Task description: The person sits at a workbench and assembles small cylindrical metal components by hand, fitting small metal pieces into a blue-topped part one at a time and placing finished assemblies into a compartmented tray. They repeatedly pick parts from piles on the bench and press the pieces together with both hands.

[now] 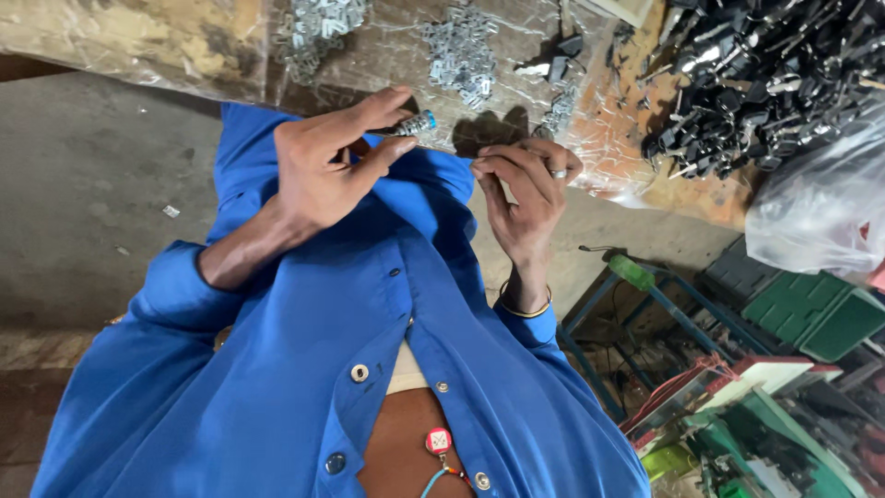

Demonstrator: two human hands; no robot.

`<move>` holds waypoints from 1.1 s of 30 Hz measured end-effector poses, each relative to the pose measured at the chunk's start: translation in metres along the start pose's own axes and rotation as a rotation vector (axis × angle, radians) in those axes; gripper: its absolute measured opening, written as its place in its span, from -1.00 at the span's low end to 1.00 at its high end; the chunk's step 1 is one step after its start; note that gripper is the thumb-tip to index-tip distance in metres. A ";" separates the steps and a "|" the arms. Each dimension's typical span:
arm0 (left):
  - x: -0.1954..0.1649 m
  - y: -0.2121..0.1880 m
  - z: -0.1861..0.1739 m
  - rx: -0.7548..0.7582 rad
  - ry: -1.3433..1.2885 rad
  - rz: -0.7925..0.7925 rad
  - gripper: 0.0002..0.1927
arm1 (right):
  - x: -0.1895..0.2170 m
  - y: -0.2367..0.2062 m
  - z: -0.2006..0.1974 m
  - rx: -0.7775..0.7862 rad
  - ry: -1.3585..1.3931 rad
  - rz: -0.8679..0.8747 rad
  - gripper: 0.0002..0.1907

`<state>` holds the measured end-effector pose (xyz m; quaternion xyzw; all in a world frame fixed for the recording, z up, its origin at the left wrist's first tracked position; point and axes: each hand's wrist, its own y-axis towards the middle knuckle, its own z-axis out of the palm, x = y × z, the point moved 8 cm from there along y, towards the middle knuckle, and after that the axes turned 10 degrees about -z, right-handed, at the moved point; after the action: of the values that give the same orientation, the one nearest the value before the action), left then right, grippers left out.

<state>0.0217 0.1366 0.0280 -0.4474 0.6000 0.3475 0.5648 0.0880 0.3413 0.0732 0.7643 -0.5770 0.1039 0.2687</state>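
My left hand [323,171] pinches a small silver cylindrical part with a blue tip [417,123] between thumb and forefinger, just in front of the workbench edge. My right hand [525,198], with a ring and a bangle, is close beside it on the right. Its fingertips are pressed together against a fold of my blue shirt [304,369]. Anything between those fingertips is too small to see. Both hands are raised above my chest, a few centimetres apart.
The workbench [682,194] under a clear plastic sheet carries heaps of small silver metal pieces [461,51] and a pile of black parts [765,74]. A clear plastic bag [820,212], green crates [816,318] and a blue metal frame [645,295] are at right. Concrete floor [83,184] is at left.
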 end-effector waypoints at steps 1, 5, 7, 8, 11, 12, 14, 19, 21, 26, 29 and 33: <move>0.000 0.001 0.000 -0.001 0.018 -0.002 -0.50 | 0.002 0.003 0.002 -0.019 0.062 0.031 -0.79; 0.001 0.002 0.001 0.007 0.017 -0.061 -0.56 | 0.011 0.014 0.011 -0.122 0.297 0.129 -0.82; -0.002 0.003 0.001 0.001 0.035 -0.041 -0.64 | 0.015 0.019 0.015 -0.154 0.345 0.148 -0.82; -0.006 0.003 0.001 -0.009 0.070 0.005 -0.70 | 0.017 0.021 0.018 -0.151 0.336 0.148 -0.82; -0.009 0.004 0.000 -0.021 0.095 0.051 -0.78 | 0.021 0.026 0.020 -0.172 0.354 0.144 -0.81; -0.009 0.003 0.000 -0.021 0.092 0.048 -0.80 | 0.022 0.027 0.020 -0.183 0.371 0.143 -0.81; -0.009 0.004 0.001 -0.025 0.099 0.050 -0.81 | 0.022 0.028 0.020 -0.213 0.398 0.153 -0.80; -0.008 0.004 0.003 -0.030 0.116 0.048 -0.81 | 0.021 0.030 0.022 -0.251 0.393 0.143 -0.80; -0.009 0.004 0.003 -0.037 0.120 0.059 -0.81 | 0.020 0.029 0.025 -0.265 0.438 0.148 -0.81; -0.005 0.004 0.004 -0.037 0.127 0.061 -0.80 | 0.014 0.023 0.032 -0.304 0.460 0.253 -0.84; -0.005 0.003 0.005 -0.037 0.142 0.089 -0.79 | 0.014 0.020 0.034 -0.300 0.454 0.271 -0.83; -0.011 -0.002 0.006 -0.073 0.271 0.196 -0.79 | 0.020 0.024 0.029 -0.234 0.347 0.175 -0.77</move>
<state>0.0254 0.1431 0.0389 -0.4498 0.6986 0.3591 0.4252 0.0671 0.3047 0.0656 0.6458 -0.5942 0.1890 0.4407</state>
